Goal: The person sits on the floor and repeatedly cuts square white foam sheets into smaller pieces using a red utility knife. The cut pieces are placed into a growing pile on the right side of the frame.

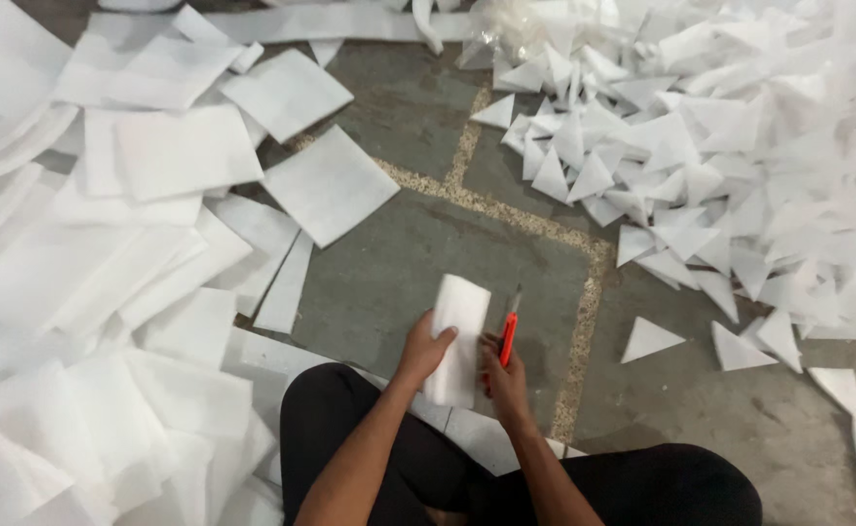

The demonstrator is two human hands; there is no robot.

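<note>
You sit on a grey stone floor (399, 282) crossed by pebbled joint lines, your knees in black trousers (370, 429) at six o'clock. White foam squares (185, 151) lie heaped and overlapping from seven o'clock round to eleven, one flat square (329, 185) lying apart from the heap toward the middle. From twelve to three o'clock a deep pile of white foam triangles (681, 136) spreads over the floor, with two loose triangles (649, 339) lying by themselves at about four o'clock.

Your left hand (426, 348) is closed on a folded white foam piece (458, 336), thumb across its left edge, holding it upright just below the centre of the view. The piece stands between your two hands, its lower end near your knees and its upper end pointing toward twelve o'clock.

Your right hand (503, 382) is wrapped round a red-handled cutter (509, 334), which lies just beside the right edge of the foam piece, its thin blade pointing up toward twelve o'clock. Whether the blade touches the foam cannot be told. Both hands sit close together, at about six o'clock from the centre.
</note>
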